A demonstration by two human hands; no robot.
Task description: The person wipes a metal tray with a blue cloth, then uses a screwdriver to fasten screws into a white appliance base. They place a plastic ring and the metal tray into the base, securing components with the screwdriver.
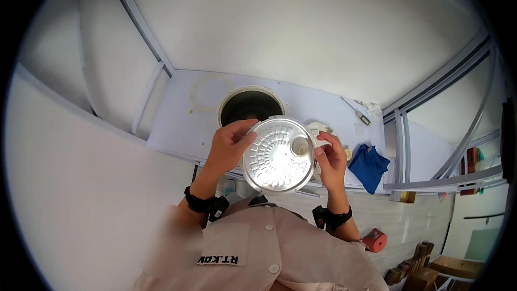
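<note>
A round, shiny metal inner lid [269,159], embossed with a pattern of small raised blocks and having a round hole toward its right side, is held up in front of me. My left hand [231,144] grips its upper left edge between thumb and fingers. On the opposite edge my right hand [332,163] pinches the rim, thumb toward me. Just beyond the lid stands a rice cooker body [221,112] with a pale rim and a dark interior, partly covered by the lid. A whitish rounded part [319,127] lies behind the lid and my right hand, mostly hidden.
A pale yellowish ring [193,94] lies on the white table [172,124], left of the cooker. At the right are a screwdriver [363,118] and a crumpled blue cloth [369,167] hanging over the front edge. Metal frame posts [399,145] bound the table. A red roll [376,240] sits on the floor.
</note>
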